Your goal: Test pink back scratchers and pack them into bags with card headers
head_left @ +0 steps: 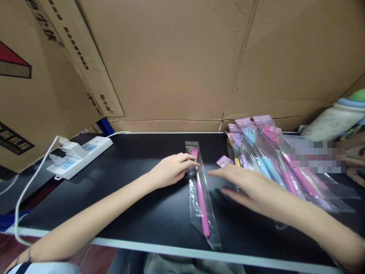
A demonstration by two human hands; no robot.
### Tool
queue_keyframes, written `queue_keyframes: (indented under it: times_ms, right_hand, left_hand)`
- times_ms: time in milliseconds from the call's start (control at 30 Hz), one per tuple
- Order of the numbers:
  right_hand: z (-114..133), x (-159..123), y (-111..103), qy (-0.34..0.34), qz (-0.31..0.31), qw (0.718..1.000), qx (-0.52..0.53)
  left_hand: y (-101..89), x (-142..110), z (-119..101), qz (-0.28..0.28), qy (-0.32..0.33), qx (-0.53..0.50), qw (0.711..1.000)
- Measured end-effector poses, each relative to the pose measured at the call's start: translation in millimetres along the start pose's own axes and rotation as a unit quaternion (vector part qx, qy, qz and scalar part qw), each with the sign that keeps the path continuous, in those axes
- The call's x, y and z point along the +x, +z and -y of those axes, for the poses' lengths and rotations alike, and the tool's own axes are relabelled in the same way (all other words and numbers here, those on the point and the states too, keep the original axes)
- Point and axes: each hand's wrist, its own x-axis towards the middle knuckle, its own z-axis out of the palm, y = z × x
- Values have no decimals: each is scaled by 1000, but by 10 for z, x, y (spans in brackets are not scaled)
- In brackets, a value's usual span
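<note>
Though its axis slants left, the pink scratcher (201, 201) points claw-end away

Moderate, diffuse light, seemingly from above. Cardboard (171, 68) evenly lit beyond left fingers (189, 156), dimmer in the far right corner. Dark surface (128, 160), faint sheen left of them. Soft shadow under right fingers (222, 173), which look smeared. Glints on plastic sleeve (194, 213) below left fingers. Wide-angle stretch at edges. Pixelated patch (318, 156) well right of right fingers.
</note>
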Motion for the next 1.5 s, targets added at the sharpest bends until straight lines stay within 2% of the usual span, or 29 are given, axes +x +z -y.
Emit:
queue_keyframes:
  times_ms: [100, 233, 367, 467, 767, 900, 1067, 1200, 1400, 1500]
  right_hand:
    - [-295, 161, -34, 4, -27, 992, -124]
    - [-586, 378, -10, 54, 31, 976, -211]
    - [-671, 475, 14, 91, 105, 967, -213]
    - [-675, 486, -3, 99, 131, 967, -196]
    - [-716, 550, -93, 135, 159, 974, -88]
    - [-743, 558, -117, 108, 155, 982, -10]
    - [-756, 582, -145, 71, 113, 987, 85]
    - [-693, 658, -212, 52, 90, 984, 146]
    - [-757, 935, -195, 35, 51, 971, 232]
    - [-843, 1096, -108, 29, -4, 960, 278]
  left_hand:
    - [-70, 168, 172, -14, -39, 52, 998]
    - [-23, 439, 518, 16, -149, 48, 988]
    - [115, 621, 821, 46, -177, 14, 983]
    - [158, 676, 926, 50, -176, -11, 983]
    - [185, 721, 962, -4, -163, -106, 981]
    - [268, 728, 993, -34, -173, -167, 970]
    - [304, 722, 1019, -71, -192, -249, 947]
    - [287, 724, 1036, -66, -193, -305, 930]
    - [309, 743, 1025, -45, -201, -361, 910]
    - [335, 756, 997, -63, -214, -360, 906]
